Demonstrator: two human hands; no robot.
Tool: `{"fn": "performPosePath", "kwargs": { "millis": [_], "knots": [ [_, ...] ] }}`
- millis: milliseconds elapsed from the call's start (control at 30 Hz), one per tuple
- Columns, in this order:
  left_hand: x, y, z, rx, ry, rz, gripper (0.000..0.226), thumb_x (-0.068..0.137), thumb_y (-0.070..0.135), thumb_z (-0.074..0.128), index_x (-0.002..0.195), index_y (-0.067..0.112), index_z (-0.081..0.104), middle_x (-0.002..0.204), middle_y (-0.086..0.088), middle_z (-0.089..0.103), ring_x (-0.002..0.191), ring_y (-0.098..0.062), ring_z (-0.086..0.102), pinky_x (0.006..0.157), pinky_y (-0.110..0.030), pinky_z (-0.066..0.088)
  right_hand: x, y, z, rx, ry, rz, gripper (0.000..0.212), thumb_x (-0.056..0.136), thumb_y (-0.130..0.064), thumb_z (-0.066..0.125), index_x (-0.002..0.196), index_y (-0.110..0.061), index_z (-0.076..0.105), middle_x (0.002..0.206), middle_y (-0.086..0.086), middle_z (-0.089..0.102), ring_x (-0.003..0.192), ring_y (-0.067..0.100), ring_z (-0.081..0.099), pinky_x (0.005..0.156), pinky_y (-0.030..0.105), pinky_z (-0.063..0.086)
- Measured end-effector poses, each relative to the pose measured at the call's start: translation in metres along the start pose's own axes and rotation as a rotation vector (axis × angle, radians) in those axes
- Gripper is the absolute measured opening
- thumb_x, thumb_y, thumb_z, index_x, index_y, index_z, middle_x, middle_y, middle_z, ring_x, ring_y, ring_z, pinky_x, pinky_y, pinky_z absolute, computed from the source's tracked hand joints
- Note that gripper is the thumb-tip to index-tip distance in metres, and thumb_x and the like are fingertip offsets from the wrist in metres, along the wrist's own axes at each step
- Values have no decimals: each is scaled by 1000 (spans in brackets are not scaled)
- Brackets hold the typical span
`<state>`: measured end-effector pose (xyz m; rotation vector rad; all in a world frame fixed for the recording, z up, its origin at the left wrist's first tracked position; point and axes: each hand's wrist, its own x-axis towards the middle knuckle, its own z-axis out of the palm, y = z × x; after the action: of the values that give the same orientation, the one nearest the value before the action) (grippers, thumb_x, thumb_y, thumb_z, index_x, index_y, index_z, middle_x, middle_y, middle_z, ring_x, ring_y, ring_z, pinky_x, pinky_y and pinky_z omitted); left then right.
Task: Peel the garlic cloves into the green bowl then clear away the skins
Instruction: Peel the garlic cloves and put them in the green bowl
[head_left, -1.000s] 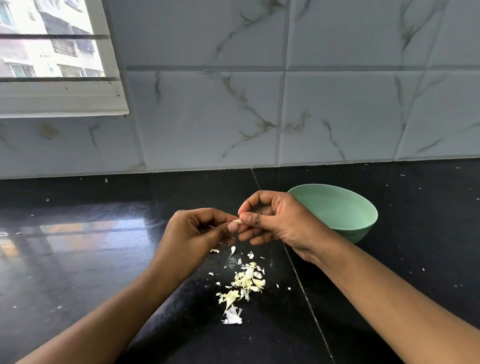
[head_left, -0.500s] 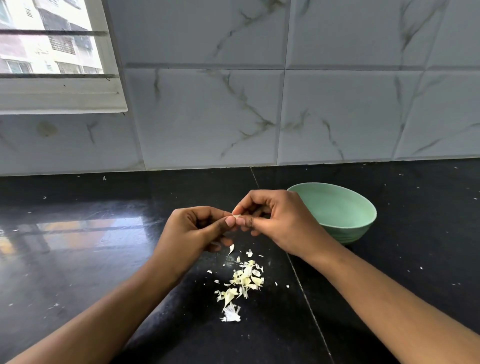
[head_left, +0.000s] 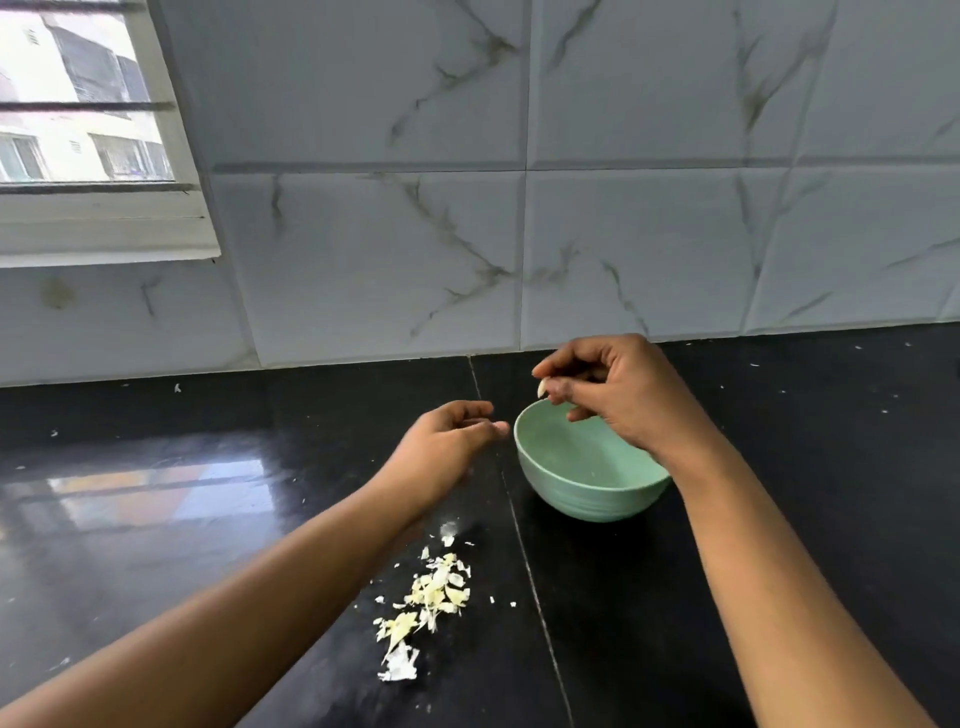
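My right hand (head_left: 623, 395) hung over the far rim of the green bowl (head_left: 582, 493), its fingers curled in. Thumb and forefinger pinched a pale garlic clove (head_left: 542, 387) by one end. The clove's tip pointed down above the bowl's left edge, clear of the rim and touching nothing but my fingertips. My other fingers were tucked under the palm, and they hid part of the bowl's inside from me.

My left hand (head_left: 447, 452) floated just left of the bowl, near its rim but apart from it. Its fingers were loose and only slightly bent, the thumb reached toward the bowl, and it held nothing.

The bowl stood upright on the black counter (head_left: 156, 545), just right of a thin seam in the stone. The skins (head_left: 431, 597) lay in a small scattered heap on the counter, nearer to me than the bowl, left of the seam and just beside my left forearm. A few stray flecks lay around the heap.

Behind the counter rose a wall of white marbled tiles (head_left: 363, 260), with a window (head_left: 78, 130) at the upper left.
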<state>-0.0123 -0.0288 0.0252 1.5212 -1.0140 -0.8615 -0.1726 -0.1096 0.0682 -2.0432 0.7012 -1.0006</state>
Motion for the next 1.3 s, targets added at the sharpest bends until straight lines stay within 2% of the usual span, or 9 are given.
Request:
{"fn": "performPosePath", "kwargs": {
  "millis": [100,267,400,633,767,867,1033,1133,1300],
  "knots": [
    [22,-8,35,-102,-6,-92,50,81,20,71,126,11,53,117,-6,65,104,-19,61,85,-29,45,0,5,-13,-81,16,36,13,81,-3,69,86,-16,69,76,3,70,64,6,64,52,21,52],
    [29,-22,59,-159,91,-82,43,77,-10,44,111,9,62,90,-7,70,79,-19,66,62,-25,51,0,16,-31,-290,-72,152,14,77,-3,71,76,-16,67,70,3,70,58,6,61,51,25,49],
    [18,-28,58,-42,91,44,50,77,-11,42,114,18,62,95,-2,71,88,-19,68,72,-31,54,-4,18,-40,-420,-220,220,14,80,-2,67,81,-15,66,72,-1,70,61,6,63,54,25,52],
    [7,-32,56,63,99,195,62,77,-13,43,117,31,58,99,10,70,90,-6,66,69,-19,50,-4,19,-41,-494,-334,278,21,82,3,61,83,-16,69,76,-1,69,70,8,66,58,21,55],
    [4,-31,57,67,85,203,63,77,-13,42,118,32,56,100,10,69,90,-5,65,68,-16,49,-4,21,-42,-536,-352,276,29,85,0,57,81,-25,70,87,2,71,80,17,70,68,29,59],
    [5,-29,57,52,85,182,60,78,-12,43,118,31,56,100,9,69,90,-5,65,66,-16,48,-4,20,-42,-524,-287,238,30,84,0,54,80,-24,70,83,3,70,77,20,70,69,35,60],
    [14,-17,61,6,44,92,56,79,-8,43,121,27,52,103,3,66,91,-13,64,68,-24,49,-5,12,-37,-481,-120,95,27,82,-1,53,79,-22,71,75,-4,67,68,9,66,56,24,56],
    [23,-16,60,17,0,9,53,77,-3,45,124,21,54,101,-2,67,86,-17,63,68,-31,49,-4,6,-26,-516,-84,-5,24,82,-4,55,79,-22,71,74,-12,62,72,11,65,62,24,53],
    [23,-14,38,35,-33,-42,50,88,27,61,136,21,45,123,-2,62,108,-17,61,93,-36,50,0,6,-3,-518,35,-141,20,80,-7,59,82,-21,73,74,-13,59,68,5,53,70,29,47]
  ]
}}
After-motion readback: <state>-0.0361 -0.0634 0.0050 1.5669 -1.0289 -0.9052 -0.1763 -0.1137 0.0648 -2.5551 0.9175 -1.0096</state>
